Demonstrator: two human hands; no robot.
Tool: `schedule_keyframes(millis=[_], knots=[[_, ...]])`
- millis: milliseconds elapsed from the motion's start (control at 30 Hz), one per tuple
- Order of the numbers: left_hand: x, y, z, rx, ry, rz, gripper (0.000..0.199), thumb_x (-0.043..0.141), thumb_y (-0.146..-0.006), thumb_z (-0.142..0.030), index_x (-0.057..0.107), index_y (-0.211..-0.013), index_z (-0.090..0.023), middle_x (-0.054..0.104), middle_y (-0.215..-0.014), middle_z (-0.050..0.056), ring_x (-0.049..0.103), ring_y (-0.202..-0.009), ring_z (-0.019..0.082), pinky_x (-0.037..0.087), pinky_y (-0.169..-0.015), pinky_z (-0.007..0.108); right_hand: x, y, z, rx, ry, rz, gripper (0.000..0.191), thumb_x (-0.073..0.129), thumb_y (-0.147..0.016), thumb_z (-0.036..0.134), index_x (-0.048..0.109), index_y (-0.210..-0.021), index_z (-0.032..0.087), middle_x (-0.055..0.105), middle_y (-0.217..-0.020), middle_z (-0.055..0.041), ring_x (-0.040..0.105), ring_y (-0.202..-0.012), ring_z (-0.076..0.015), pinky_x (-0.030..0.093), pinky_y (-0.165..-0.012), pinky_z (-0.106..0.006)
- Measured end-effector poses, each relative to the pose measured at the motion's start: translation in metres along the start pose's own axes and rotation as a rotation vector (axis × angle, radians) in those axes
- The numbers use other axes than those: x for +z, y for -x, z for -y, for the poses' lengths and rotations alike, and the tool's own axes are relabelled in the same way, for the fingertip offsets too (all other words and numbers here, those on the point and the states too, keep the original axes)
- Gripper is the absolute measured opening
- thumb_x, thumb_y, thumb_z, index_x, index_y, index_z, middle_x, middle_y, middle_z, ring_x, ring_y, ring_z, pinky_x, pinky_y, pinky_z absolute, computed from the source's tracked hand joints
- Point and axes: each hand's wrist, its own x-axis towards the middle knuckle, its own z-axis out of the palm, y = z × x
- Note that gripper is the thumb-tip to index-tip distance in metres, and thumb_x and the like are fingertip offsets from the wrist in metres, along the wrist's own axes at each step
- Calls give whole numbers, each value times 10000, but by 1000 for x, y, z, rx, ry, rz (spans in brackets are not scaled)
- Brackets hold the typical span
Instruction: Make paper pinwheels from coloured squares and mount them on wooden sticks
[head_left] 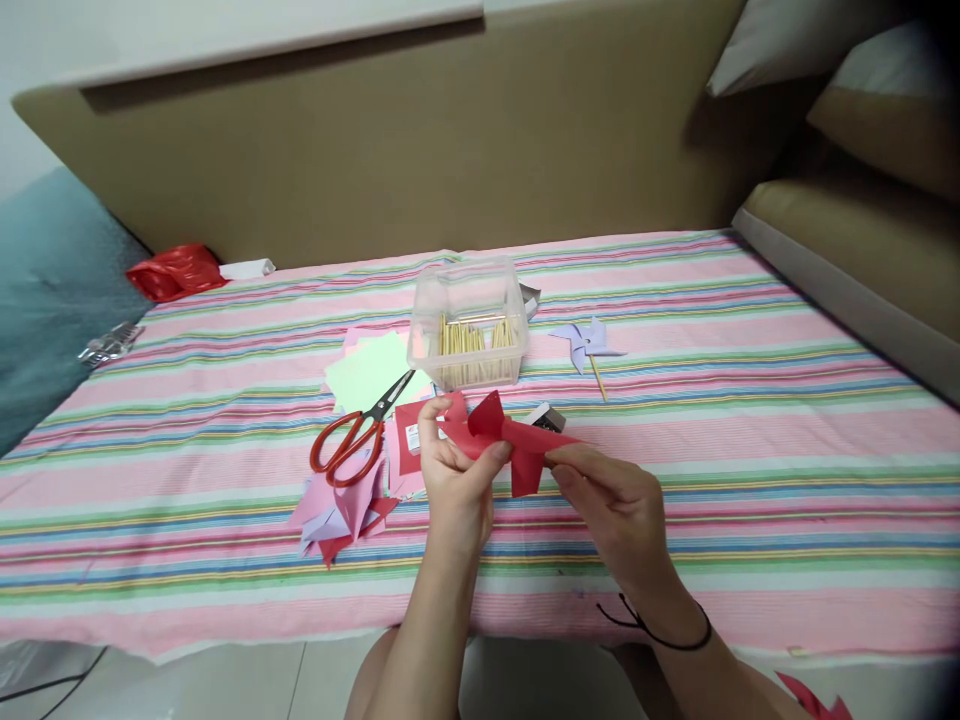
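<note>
A red paper pinwheel (pixel 529 460) with folded blades is held up in front of me. My left hand (pixel 457 470) grips it from the left, thumb pressed near its centre. On the other side, my right hand (pixel 619 505) is closed in a pinch at the lower edge of the right-hand blade. Whether a stick is also between those fingers is hidden. Just beyond stands a clear plastic box (pixel 469 370) of short wooden sticks (pixel 463 338). Red-handled scissors (pixel 349 455) lie left of my left hand, open a little. A finished lilac pinwheel (pixel 587 342) on a stick rests farther right.
Pale green sheets (pixel 375 370) and red sheets (pixel 405 440) lie left of the box. Nearer are pink and lilac scraps (pixel 341 510). A small dark-and-white box (pixel 547 415) sits behind the pinwheel. Striped cloth (pixel 750 450) covers the surface; a red bag (pixel 180 272) lies far left.
</note>
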Motion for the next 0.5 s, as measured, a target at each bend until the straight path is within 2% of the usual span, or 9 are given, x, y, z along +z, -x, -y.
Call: schedule_keyframes(millis=[233,500], knots=[[-1,-2,-4,-20,51,17,634,841,-565,-202,421,-1036,-259,599,-691,-80,586,-552,58,479,-553,163,8,5,-3,146,-137,-16,147,631,-832,217,762,-870,271,612,-628,24,596,-640,-135,451,-550,-233],[-6,-5,-2,-18,60,36,640,835,-573,-172,417,-1048,-264,621,-710,-78,581,-534,55,501,-564,176,13,6,-5,209,-202,0,144,632,-831,255,770,-858,227,630,-646,0,517,-562,-109,390,-484,-227]])
